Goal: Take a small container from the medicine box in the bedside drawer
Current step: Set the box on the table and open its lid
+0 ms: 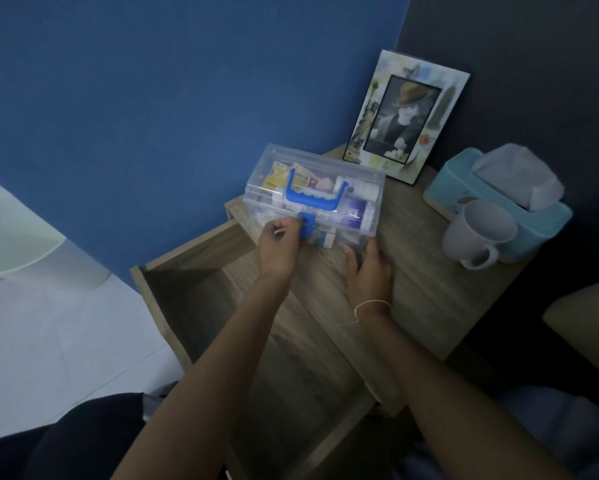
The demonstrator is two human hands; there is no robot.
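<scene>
Drawer (187,289) pulled open at left, looked empty inside, dim. Medicine box (346,174), clear plastic, already out and set on bedside table top (423,271), near the back-left edge just above the drawer. Lid shut; blue handle (312,199) folded flat on top. Left hand (279,245) at the box front, fingertips pinched on blue latch (307,226). Right hand (369,268) just right of that, fingers spread and pressed against the box's lower front corner, bracing it; thin string on that wrist. Through the walls: packets, white bottles, tubes — small containers still inside, none picked. Which one wanted: could not tell.

Step in hand, judged: unlatching the box, retrieval from drawer done, container not yet taken. Next move likely needed: flip latch up with left, keep box held down with right so it doesn't slide toward the table edge, then swing lid back and reach in for a small bottle.

Further right: photo frame (405,116) leaning on the wall behind the box, white mug (478,233) just in front of teal tissue box (499,188), both apart from the hands. Lid swing could possibly bump the frame.
</scene>
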